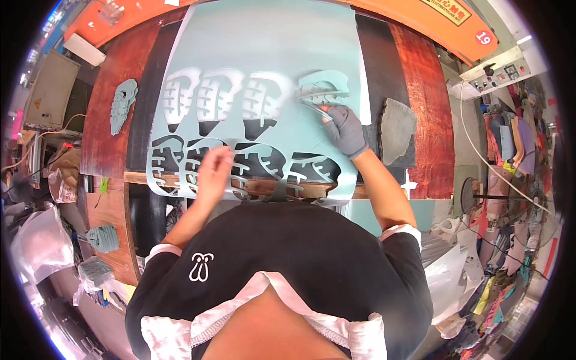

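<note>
Pale-green rubber sheet (264, 54) lies mid-frame on the tabletop (114, 120); gloved right hand (347, 131) grips a cutting tool (315, 108) at the sole piece (324, 87), left hand (213, 171) presses flat, fingers loosely spread; next, lifting the piece free seems due.

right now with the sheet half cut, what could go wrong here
1. The gloved right hand works a thin metal tool at the sole-shaped piece in the pale teal rubber sheet; a slip could tear the narrow ribs.
2. The bare left hand presses the sheet close by, unprotected if the tool jumps that way.
3. The sheet's cut-out front edge overhangs the wooden bench and could sag or snag.
</note>
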A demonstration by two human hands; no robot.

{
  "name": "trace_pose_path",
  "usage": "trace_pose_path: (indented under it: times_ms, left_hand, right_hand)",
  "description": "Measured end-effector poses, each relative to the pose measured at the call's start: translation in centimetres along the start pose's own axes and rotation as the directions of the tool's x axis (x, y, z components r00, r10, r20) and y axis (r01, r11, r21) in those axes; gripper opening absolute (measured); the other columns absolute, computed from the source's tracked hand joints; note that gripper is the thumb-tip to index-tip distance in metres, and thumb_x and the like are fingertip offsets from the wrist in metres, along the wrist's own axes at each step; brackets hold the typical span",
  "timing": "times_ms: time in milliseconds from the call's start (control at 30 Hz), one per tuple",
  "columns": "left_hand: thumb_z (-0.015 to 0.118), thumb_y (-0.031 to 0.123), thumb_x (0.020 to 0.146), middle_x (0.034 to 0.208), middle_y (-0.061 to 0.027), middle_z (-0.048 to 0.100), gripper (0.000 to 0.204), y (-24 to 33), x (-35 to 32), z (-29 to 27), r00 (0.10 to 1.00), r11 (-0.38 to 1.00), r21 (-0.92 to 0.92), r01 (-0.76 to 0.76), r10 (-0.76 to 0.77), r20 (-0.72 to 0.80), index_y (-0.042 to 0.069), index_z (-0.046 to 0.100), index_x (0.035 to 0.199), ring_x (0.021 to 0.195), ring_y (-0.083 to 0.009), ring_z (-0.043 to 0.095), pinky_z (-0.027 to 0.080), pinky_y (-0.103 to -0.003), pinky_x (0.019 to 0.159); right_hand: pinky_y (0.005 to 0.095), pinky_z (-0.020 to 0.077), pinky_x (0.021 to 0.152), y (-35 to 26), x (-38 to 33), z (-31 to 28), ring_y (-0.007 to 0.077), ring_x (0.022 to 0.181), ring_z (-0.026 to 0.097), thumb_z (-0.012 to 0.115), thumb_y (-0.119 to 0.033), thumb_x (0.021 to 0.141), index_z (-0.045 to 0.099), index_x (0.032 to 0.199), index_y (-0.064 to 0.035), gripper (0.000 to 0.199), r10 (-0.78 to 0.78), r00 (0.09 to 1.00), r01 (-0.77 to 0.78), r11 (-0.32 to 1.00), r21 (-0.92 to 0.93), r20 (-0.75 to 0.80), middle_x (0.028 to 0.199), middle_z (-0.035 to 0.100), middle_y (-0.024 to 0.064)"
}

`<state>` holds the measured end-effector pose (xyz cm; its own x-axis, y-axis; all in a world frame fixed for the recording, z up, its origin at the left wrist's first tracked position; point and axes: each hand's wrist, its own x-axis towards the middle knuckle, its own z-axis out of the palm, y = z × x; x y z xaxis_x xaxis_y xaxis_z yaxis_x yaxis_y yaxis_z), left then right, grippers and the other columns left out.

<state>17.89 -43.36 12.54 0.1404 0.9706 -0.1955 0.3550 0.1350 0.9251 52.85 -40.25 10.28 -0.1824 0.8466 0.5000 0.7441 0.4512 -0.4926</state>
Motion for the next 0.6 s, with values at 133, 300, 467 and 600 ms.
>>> trace_pose_path:
  times_ms: [133,300,467,600]
  left_hand:
    - [0.051,0.026,0.094,0.126,-0.0120,0.052,0.041,-0.3,1.9,6.7,0.637,0.386,-0.518,0.764,-0.320,0.701,0.003,0.043,0.127,0.116,-0.0242,0.050,0.043,-0.034,0.093]
    - [0.052,0.029,0.090,0.121,-0.0137,0.056,0.040,-0.4,6.3,12.0,0.543,0.310,-0.501,0.808,-0.063,0.837,0.002,0.048,0.120,0.103,-0.0302,0.057,0.049,-0.044,0.088]
    - [0.046,0.023,0.093,0.131,-0.0089,0.050,0.038,0.1,7.1,13.2,0.651,0.282,-0.631,0.723,0.027,0.758,0.009,0.042,0.128,0.122,-0.0302,0.047,0.041,-0.052,0.098]
    - [0.037,0.043,0.097,0.131,-0.0093,0.048,0.046,1.0,6.9,12.1,0.654,0.481,-0.568,0.668,-0.014,0.757,0.010,0.043,0.129,0.120,-0.0279,0.044,0.039,-0.048,0.097]
  right_hand:
    - [0.0373,0.0476,0.076,-1.0,0.4,-0.1,0.0295,0.086,0.058,0.064,-0.014,0.081,0.062,0.102,-0.0066,0.022,0.010,0.998,-0.006,0.998,0.056,-0.064,0.088,0.062,0.0096]
    - [0.0412,0.0459,0.083,-0.7,-1.9,0.7,0.0321,0.091,0.056,0.067,-0.013,0.072,0.058,0.112,-0.0053,0.042,-0.139,0.978,0.137,0.990,0.024,0.158,0.100,0.060,0.0139]
    - [0.0431,0.0393,0.095,-0.2,-2.2,-0.1,0.0348,0.107,0.051,0.063,-0.021,0.077,0.050,0.120,-0.0017,0.049,-0.146,0.965,0.146,0.989,0.017,0.220,0.115,0.055,0.0173]
    - [0.0420,0.0435,0.087,0.0,1.1,-1.3,0.0354,0.094,0.055,0.056,-0.026,0.085,0.057,0.111,-0.0025,0.035,0.179,0.965,-0.202,0.974,0.107,0.190,0.100,0.060,0.0182]
